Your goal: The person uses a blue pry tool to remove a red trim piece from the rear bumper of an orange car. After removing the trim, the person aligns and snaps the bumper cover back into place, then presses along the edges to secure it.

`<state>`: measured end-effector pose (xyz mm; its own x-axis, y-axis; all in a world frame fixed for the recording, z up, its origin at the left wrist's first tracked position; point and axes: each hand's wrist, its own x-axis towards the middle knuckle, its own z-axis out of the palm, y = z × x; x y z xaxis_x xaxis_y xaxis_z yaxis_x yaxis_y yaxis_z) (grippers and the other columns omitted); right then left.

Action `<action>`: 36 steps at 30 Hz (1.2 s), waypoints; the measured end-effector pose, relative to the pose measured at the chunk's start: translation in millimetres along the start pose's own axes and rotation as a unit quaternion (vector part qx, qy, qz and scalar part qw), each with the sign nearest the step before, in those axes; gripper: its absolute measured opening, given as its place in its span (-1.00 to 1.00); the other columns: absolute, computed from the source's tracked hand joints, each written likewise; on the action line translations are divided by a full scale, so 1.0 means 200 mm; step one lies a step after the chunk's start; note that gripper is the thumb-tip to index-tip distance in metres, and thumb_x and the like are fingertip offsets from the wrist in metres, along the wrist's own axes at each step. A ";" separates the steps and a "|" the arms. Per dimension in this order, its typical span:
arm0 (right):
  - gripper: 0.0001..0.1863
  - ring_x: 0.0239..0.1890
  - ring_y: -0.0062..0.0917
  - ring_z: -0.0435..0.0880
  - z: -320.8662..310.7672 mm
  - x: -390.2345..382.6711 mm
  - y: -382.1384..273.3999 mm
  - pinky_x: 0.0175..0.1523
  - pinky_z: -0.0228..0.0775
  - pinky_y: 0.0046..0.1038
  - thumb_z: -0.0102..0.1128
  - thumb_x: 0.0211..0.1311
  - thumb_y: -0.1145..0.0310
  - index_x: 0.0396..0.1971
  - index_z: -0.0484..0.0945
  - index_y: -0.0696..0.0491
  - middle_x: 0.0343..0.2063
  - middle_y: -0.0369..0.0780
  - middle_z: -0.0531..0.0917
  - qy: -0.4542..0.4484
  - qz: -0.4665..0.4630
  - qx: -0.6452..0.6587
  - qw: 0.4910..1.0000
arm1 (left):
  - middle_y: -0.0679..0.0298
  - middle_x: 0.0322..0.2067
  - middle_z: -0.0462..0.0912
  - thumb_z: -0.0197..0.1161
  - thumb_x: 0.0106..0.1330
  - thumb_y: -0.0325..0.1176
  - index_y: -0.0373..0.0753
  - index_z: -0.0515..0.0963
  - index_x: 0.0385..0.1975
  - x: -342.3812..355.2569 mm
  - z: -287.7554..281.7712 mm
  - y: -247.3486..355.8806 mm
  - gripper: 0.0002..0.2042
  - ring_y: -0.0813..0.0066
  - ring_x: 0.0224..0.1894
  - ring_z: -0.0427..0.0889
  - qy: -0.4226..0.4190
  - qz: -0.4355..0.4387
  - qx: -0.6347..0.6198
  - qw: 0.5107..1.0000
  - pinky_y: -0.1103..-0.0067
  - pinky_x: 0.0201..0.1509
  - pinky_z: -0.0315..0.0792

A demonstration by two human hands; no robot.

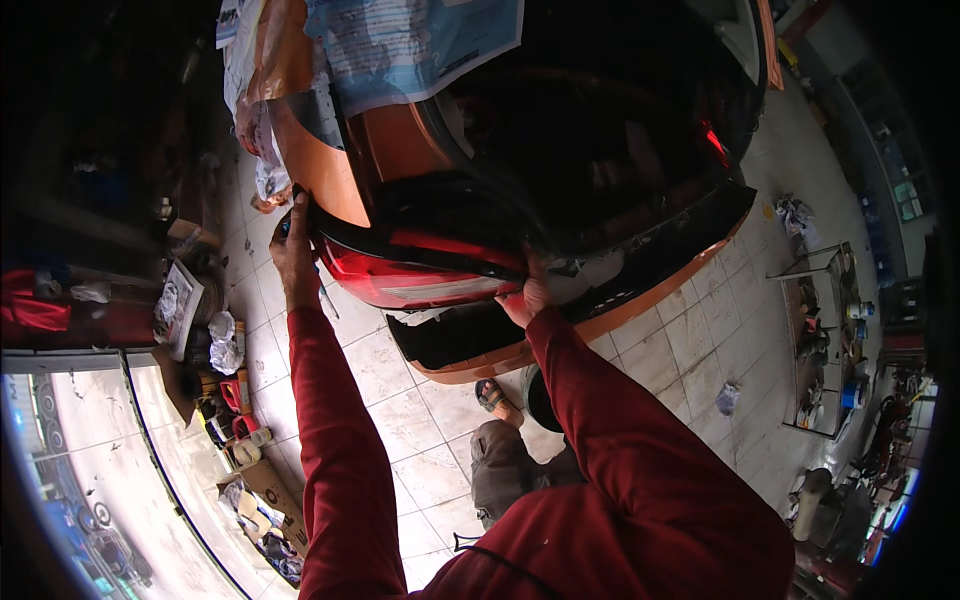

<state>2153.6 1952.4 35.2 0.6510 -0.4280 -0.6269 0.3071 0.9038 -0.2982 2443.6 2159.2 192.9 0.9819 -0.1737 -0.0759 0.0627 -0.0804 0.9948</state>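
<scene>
Both my arms reach forward to a red tail light (400, 280) with a clear strip and a black edge, at the rear corner of an orange car (320, 170). My left hand (293, 245) is closed on the light's outer end, with the thumb on top of the black edge. My right hand (530, 290) grips its inner end, fingers curled and partly hidden. Whether the light sits fully against the body I cannot tell. Just below it runs the rear bumper (585, 328), black inside with an orange lower edge; a gap shows between bumper and light.
Blue and white printed sheeting (400, 50) covers the car's upper left side. On the right stands a metal rack (815, 340) holding small items. Boxes (275, 500) and bagged parts line the left side. A crumpled plastic bag (728, 397) lies on the tiled floor.
</scene>
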 end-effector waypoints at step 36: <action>-0.52 0.10 -0.56 0.68 -0.15 -0.11 0.08 0.23 0.55 -0.39 0.31 0.44 0.07 0.20 0.56 0.03 0.10 -0.29 0.70 -0.041 -0.152 0.019 0.987 | 0.35 -0.04 0.66 0.32 0.35 0.14 -0.22 0.54 0.22 0.01 -0.23 -0.19 -0.38 0.49 -0.02 0.60 -0.173 -0.085 -0.072 0.979 0.48 0.07 0.46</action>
<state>2123.4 1976.3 23.8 0.5780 -0.6797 -0.4516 0.5222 0.7333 -0.4354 2450.7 2206.3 158.5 0.8373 -0.4935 -0.2354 0.2698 -0.0016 0.9629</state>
